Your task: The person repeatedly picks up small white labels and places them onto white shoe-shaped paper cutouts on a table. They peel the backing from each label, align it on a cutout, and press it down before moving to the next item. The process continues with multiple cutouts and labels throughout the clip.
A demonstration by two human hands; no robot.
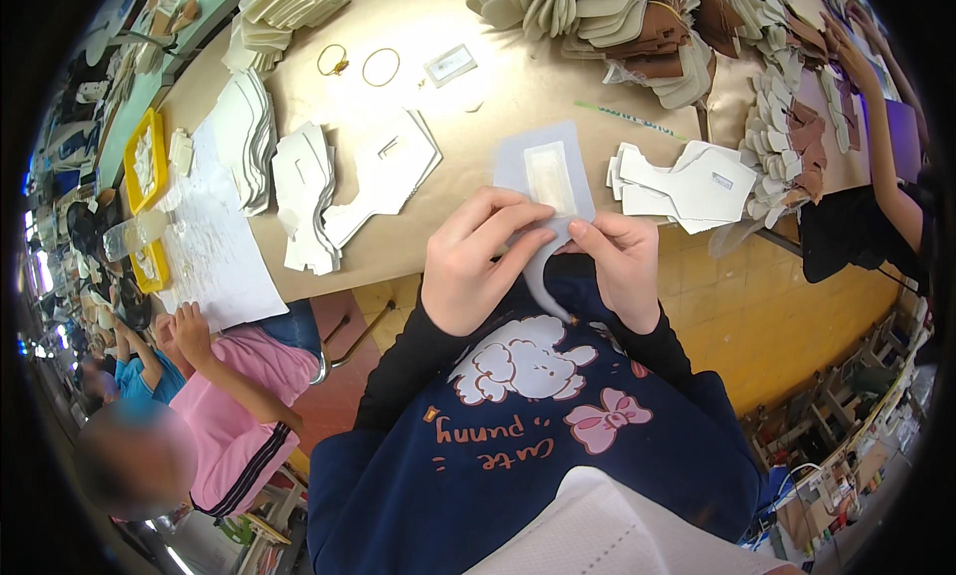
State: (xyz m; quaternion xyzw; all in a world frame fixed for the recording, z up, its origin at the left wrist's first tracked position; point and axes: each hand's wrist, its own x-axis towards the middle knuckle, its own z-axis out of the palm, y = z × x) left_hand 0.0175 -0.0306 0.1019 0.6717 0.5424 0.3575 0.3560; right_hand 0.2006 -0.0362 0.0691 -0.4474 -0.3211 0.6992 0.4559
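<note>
At the table's near edge, my left hand (478, 251) and my right hand (622, 261) are both closed in a pinch on a pale blue-grey sheet (511, 157). A cream rectangular piece (548, 172) lies on the sheet's far part. Below my fingers the sheet's near end curls down toward my lap. My fingertips nearly meet, and what lies between them is partly hidden. To the right of my right hand is a stack of white cut pieces (687, 182), the top one with a small slot. White slotted pieces (393, 172) lie to the left.
Curved white pieces (244, 142) are stacked farther left, near a yellow tray (146, 167). Rubber bands (380, 67) and a small packet (450, 65) lie at the back. Bundled beige and brown pieces (637, 27) fill the far right. A person in pink (254, 376) sits at left; another person's arm (876, 107) reaches in at right.
</note>
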